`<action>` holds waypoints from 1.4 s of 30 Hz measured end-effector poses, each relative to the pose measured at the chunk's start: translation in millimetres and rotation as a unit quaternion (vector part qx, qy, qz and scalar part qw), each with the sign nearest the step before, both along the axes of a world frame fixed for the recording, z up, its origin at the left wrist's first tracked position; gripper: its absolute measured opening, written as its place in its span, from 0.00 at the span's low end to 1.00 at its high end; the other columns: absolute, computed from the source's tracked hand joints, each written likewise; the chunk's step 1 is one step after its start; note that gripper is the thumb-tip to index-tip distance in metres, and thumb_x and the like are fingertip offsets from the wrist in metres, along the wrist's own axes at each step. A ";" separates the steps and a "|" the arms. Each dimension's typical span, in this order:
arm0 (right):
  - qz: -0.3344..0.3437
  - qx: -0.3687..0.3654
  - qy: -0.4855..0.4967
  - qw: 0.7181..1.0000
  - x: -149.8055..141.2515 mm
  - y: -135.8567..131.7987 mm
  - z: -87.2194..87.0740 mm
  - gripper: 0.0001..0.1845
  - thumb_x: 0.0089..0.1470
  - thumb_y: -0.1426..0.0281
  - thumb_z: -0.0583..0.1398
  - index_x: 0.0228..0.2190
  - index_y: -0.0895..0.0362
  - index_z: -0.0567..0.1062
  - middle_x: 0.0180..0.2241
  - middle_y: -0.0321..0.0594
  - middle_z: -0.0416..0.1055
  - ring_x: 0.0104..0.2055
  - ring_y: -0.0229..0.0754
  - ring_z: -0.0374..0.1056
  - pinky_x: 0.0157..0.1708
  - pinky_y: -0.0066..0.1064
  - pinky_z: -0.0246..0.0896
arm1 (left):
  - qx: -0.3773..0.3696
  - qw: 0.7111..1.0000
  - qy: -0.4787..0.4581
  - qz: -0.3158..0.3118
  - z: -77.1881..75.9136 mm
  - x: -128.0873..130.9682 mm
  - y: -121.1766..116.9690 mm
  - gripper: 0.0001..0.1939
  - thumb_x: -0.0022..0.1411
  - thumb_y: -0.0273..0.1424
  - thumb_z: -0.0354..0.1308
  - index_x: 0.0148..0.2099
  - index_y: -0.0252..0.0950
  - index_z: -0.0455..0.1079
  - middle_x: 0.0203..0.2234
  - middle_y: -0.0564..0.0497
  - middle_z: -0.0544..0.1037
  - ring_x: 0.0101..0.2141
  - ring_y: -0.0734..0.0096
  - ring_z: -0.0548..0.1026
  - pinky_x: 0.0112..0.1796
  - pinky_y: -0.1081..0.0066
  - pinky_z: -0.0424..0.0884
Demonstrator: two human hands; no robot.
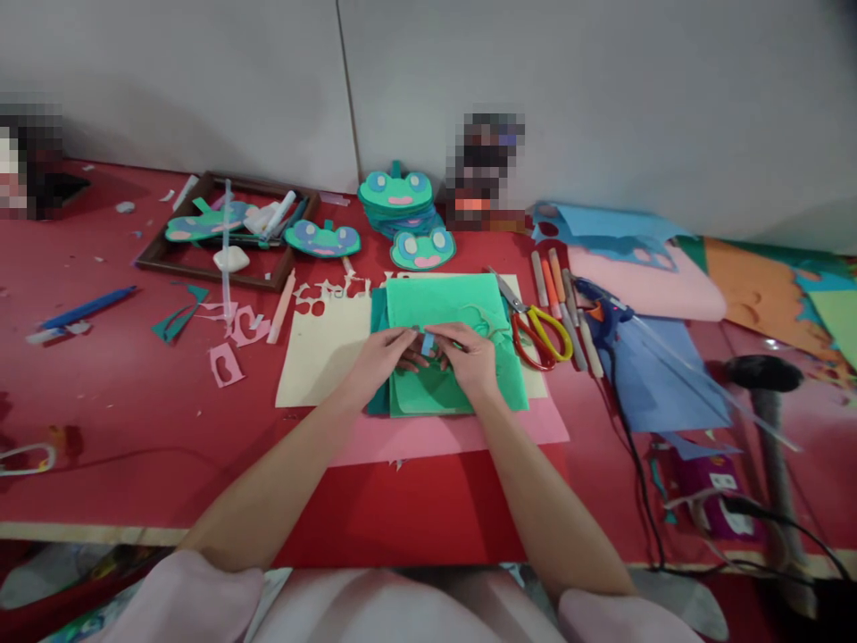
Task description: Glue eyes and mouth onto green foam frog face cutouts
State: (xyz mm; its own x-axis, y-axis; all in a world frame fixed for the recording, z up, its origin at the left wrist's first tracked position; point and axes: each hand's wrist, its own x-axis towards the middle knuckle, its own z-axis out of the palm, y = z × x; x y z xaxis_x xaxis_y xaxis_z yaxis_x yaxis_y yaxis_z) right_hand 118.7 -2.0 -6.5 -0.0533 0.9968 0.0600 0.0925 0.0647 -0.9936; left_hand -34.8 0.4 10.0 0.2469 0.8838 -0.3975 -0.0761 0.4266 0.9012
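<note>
My left hand (386,355) and my right hand (470,357) meet over a stack of bright green sheets (428,295). Between their fingertips is a small light blue piece (428,344), and both hands are closed on it. My fingers partly cover it, so its full outline is hidden. Thin green offcuts (487,323) lie on the sheets just beyond my right hand. Under the green stack are a cream sheet (321,357) with cut-out holes and a pink sheet (361,439). To the right, scissors (539,330) with red and yellow handles rest partly open.
Frog-face cutouts (396,192) are piled at the back. A brown wooden frame (211,272) holds pens and a white lump. Markers (555,284), a blue glue gun (603,308) with its cord, and a mallet (763,373) lie to the right. Pink scraps (226,364) lie left.
</note>
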 end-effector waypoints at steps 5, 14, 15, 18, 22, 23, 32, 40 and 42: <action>-0.014 0.032 -0.023 0.999 0.5 -2.6 3.9 0.11 0.52 0.68 0.57 0.33 0.50 0.80 0.36 0.38 0.73 0.23 0.30 0.64 0.17 0.22 0.62 | 0.000 0.999 0.031 -0.025 -0.5 -1.7 -0.2 0.13 0.56 0.40 0.57 0.34 0.34 0.70 0.27 0.49 0.77 0.26 0.74 0.76 0.26 0.76 0.71; -0.014 0.054 -0.062 0.996 0.8 -3.8 5.0 0.11 0.53 0.68 0.57 0.34 0.49 0.80 0.37 0.38 0.72 0.24 0.31 0.65 0.18 0.23 0.64 | 0.011 0.999 0.038 -0.031 -1.5 -0.6 -0.2 0.12 0.57 0.39 0.57 0.33 0.34 0.70 0.27 0.50 0.77 0.26 0.74 0.76 0.27 0.76 0.71; -0.016 0.060 -0.069 0.996 0.6 -4.3 4.9 0.11 0.53 0.68 0.57 0.34 0.48 0.80 0.37 0.38 0.72 0.24 0.30 0.65 0.18 0.22 0.64 | 0.015 0.998 0.041 -0.035 -1.2 -0.5 -0.4 0.13 0.56 0.40 0.57 0.34 0.34 0.70 0.26 0.50 0.77 0.26 0.74 0.76 0.27 0.75 0.71; -0.015 0.075 -0.084 0.993 0.0 -5.3 4.3 0.11 0.54 0.68 0.56 0.34 0.48 0.80 0.37 0.37 0.71 0.24 0.30 0.64 0.19 0.22 0.64 | 0.027 0.998 0.045 -0.044 -0.3 -0.7 -1.1 0.12 0.55 0.39 0.59 0.34 0.34 0.70 0.25 0.50 0.77 0.26 0.74 0.76 0.27 0.76 0.71; -0.019 0.067 -0.078 0.995 -1.0 -5.2 4.4 0.12 0.54 0.67 0.57 0.38 0.49 0.78 0.39 0.38 0.70 0.28 0.32 0.66 0.19 0.22 0.64 | 0.026 0.998 0.035 -0.044 1.3 -0.2 -1.4 0.11 0.55 0.37 0.59 0.34 0.34 0.70 0.26 0.50 0.78 0.26 0.75 0.76 0.28 0.76 0.71; -0.022 0.059 -0.072 0.995 -1.3 -5.1 4.8 0.14 0.53 0.67 0.57 0.41 0.49 0.76 0.40 0.39 0.70 0.29 0.33 0.66 0.19 0.22 0.64 | 0.023 0.998 0.032 -0.041 1.5 0.2 -1.3 0.11 0.56 0.37 0.58 0.34 0.34 0.70 0.26 0.50 0.78 0.26 0.75 0.76 0.28 0.76 0.71; 0.004 0.021 -0.035 0.999 -3.0 -5.7 9.4 0.15 0.54 0.65 0.55 0.44 0.51 0.71 0.43 0.40 0.69 0.32 0.35 0.65 0.20 0.22 0.63 | 0.080 0.996 0.039 -0.020 -4.3 0.2 -2.1 0.13 0.56 0.39 0.57 0.37 0.35 0.70 0.27 0.50 0.78 0.28 0.73 0.76 0.28 0.74 0.70; -0.014 -0.046 -0.024 0.999 -2.2 -1.4 6.9 0.17 0.51 0.55 0.57 0.31 0.57 0.74 0.23 0.35 0.67 0.20 0.31 0.59 0.17 0.23 0.56 | 0.130 0.983 0.112 -0.060 0.0 0.9 -4.1 0.12 0.57 0.39 0.55 0.37 0.37 0.72 0.29 0.51 0.77 0.30 0.73 0.74 0.29 0.74 0.69; -0.013 -0.030 -0.040 0.999 -2.2 -0.8 6.5 0.16 0.49 0.55 0.59 0.29 0.56 0.74 0.24 0.35 0.68 0.24 0.32 0.63 0.20 0.24 0.58 | 0.132 0.983 0.111 -0.063 -0.8 0.4 -4.1 0.12 0.57 0.39 0.55 0.37 0.37 0.72 0.29 0.51 0.77 0.30 0.73 0.74 0.29 0.74 0.70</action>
State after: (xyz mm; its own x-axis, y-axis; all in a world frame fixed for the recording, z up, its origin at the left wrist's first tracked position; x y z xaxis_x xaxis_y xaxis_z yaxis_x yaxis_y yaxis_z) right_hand 116.5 -2.8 0.0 -0.0294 0.9996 -0.0039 0.1732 0.0012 -0.9849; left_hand -34.5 -3.6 9.3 0.2941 0.9312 -0.2151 0.1736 0.1693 0.9702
